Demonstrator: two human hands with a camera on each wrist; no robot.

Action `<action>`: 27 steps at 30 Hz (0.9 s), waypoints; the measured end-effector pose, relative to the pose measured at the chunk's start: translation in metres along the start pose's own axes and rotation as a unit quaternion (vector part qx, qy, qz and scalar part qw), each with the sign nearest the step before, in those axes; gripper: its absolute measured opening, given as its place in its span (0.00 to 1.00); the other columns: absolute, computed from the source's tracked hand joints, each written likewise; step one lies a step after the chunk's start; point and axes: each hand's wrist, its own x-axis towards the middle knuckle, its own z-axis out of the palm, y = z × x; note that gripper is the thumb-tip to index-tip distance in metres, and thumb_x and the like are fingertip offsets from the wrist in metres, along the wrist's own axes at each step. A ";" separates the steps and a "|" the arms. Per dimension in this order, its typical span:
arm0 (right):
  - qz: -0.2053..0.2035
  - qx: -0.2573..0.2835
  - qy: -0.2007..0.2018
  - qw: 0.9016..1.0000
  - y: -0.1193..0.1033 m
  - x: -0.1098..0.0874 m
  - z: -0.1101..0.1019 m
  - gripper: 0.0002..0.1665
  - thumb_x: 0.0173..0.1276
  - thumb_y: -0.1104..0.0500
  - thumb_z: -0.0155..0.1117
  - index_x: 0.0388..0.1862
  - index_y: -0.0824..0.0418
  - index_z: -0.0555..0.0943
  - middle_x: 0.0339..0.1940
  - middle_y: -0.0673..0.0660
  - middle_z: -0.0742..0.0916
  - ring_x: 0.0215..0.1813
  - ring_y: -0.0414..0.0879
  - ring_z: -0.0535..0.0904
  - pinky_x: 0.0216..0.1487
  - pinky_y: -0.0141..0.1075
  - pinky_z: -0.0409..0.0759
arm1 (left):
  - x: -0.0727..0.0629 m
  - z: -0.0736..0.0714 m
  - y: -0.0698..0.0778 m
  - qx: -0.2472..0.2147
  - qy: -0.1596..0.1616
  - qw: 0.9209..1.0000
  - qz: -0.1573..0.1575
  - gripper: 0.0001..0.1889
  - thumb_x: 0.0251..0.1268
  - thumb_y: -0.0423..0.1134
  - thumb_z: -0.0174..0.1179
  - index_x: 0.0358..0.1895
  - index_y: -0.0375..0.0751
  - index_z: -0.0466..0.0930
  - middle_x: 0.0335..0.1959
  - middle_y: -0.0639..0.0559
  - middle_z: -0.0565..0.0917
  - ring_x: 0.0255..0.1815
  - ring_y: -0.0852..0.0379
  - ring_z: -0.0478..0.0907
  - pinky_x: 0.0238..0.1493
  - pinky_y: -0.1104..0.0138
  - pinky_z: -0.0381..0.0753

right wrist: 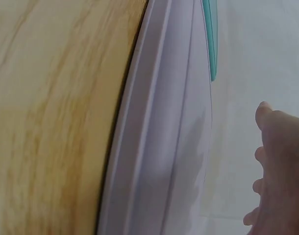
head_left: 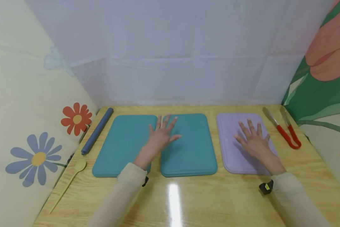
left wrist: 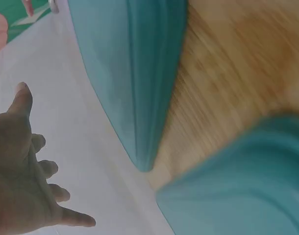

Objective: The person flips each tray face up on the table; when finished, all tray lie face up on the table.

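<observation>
Three flat rounded rectangles, tray- or mat-like, lie in a row on the table: a left teal one point(head_left: 121, 142), a middle teal one point(head_left: 189, 145) and a lilac one point(head_left: 229, 148). My left hand point(head_left: 158, 137), fingers spread, hovers over the gap between the two teal ones; the left wrist view shows its palm point(left wrist: 17, 176) holding nothing. Above the lilac one my right hand point(head_left: 256, 143) is spread, palm down, also with nothing in it. In the right wrist view that hand point(right wrist: 284, 161) appears apart from the lilac surface point(right wrist: 188, 161).
At the left lie a dark blue rod-like roll point(head_left: 97, 130) and a yellow long-handled spoon point(head_left: 73, 178). Red-handled tongs point(head_left: 286, 134) rest at the right edge. A pale cloth point(head_left: 187, 56) hangs behind the wooden table point(head_left: 209, 201), with flowered cloths on both sides.
</observation>
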 end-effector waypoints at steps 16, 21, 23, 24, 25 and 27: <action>0.025 -0.005 -0.001 1.000 0.022 -0.006 0.004 0.45 0.74 0.31 0.33 0.79 0.55 0.44 0.78 0.67 0.44 0.73 0.75 0.31 0.56 0.81 0.34 | 0.035 0.041 0.092 0.054 0.037 0.995 0.074 0.40 0.65 0.65 0.49 0.77 0.54 0.50 0.79 0.48 0.37 0.77 0.39 0.40 0.64 0.36 0.60; 0.035 -0.005 -0.004 0.999 0.029 -0.008 0.002 0.45 0.74 0.31 0.31 0.79 0.55 0.42 0.77 0.68 0.42 0.72 0.76 0.32 0.56 0.80 0.33 | 0.046 0.039 0.114 0.057 -0.028 0.997 0.052 0.40 0.67 0.68 0.43 0.78 0.59 0.42 0.79 0.49 0.41 0.77 0.40 0.38 0.66 0.38 0.57; 0.039 -0.004 -0.002 0.999 0.033 -0.008 0.002 0.45 0.74 0.31 0.31 0.79 0.55 0.42 0.77 0.68 0.41 0.72 0.76 0.32 0.56 0.80 0.32 | 0.049 0.040 0.122 0.052 -0.035 0.997 0.048 0.40 0.68 0.67 0.42 0.78 0.59 0.43 0.79 0.49 0.41 0.77 0.40 0.38 0.67 0.38 0.57; 0.041 -0.003 -0.001 0.999 0.035 -0.008 0.002 0.45 0.74 0.31 0.31 0.79 0.55 0.42 0.77 0.68 0.42 0.72 0.76 0.32 0.56 0.80 0.32 | 0.050 0.041 0.125 0.047 -0.037 0.997 0.045 0.40 0.68 0.67 0.42 0.78 0.58 0.43 0.79 0.48 0.40 0.77 0.40 0.38 0.67 0.38 0.56; 0.043 -0.003 -0.001 0.999 0.037 -0.009 0.002 0.45 0.74 0.31 0.31 0.79 0.55 0.42 0.77 0.69 0.42 0.72 0.76 0.32 0.56 0.80 0.32 | 0.051 0.042 0.128 0.040 -0.039 0.998 0.041 0.39 0.68 0.67 0.42 0.78 0.58 0.44 0.79 0.48 0.39 0.77 0.40 0.37 0.67 0.38 0.55; 0.048 0.001 0.000 0.999 0.040 -0.009 0.002 0.45 0.74 0.31 0.31 0.79 0.55 0.42 0.77 0.69 0.42 0.72 0.77 0.32 0.56 0.80 0.32 | 0.053 0.046 0.134 0.030 -0.038 0.998 0.033 0.39 0.68 0.67 0.42 0.78 0.57 0.46 0.79 0.48 0.40 0.77 0.40 0.38 0.67 0.38 0.55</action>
